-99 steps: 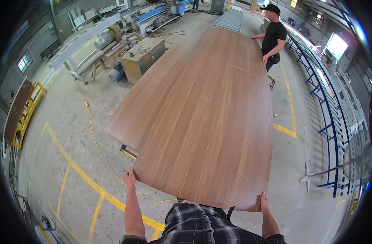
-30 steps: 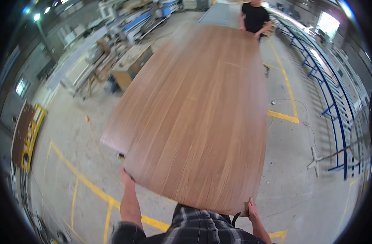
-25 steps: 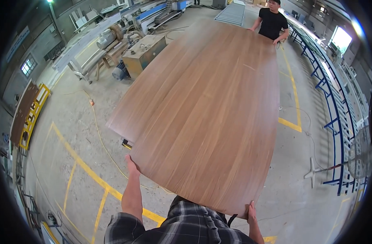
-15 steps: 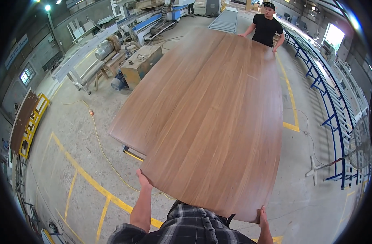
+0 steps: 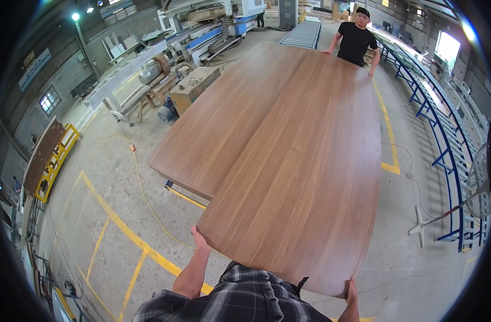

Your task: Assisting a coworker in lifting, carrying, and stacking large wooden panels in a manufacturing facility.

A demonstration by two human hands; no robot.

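A long brown wood-grain board (image 5: 304, 177) stretches away from my waist to a person in a black T-shirt (image 5: 358, 43), whose hands are at its far end. My left hand (image 5: 201, 238) grips the near left corner, and my right hand (image 5: 352, 290) grips the near right corner. The fingers of both hands are partly hidden under the panel. To the left, lying beneath or beside it, is a matching wood-grain panel (image 5: 218, 139). That panel rests on a support with a yellow-edged frame (image 5: 186, 197), mostly covered.
Blue-legged roller conveyors (image 5: 417, 102) run along the right, with a pedestal fan (image 5: 477, 177) near them. Machinery with a motor (image 5: 151, 72) and a metal box (image 5: 194, 86) stands at left. A yellow rack (image 5: 57, 163) is farther left. An orange cable (image 5: 143, 188) crosses the floor.
The held board has shifted to the right relative to the panel on the left, so more of that panel and a wider step between them show. Both hands still grip the near corners.
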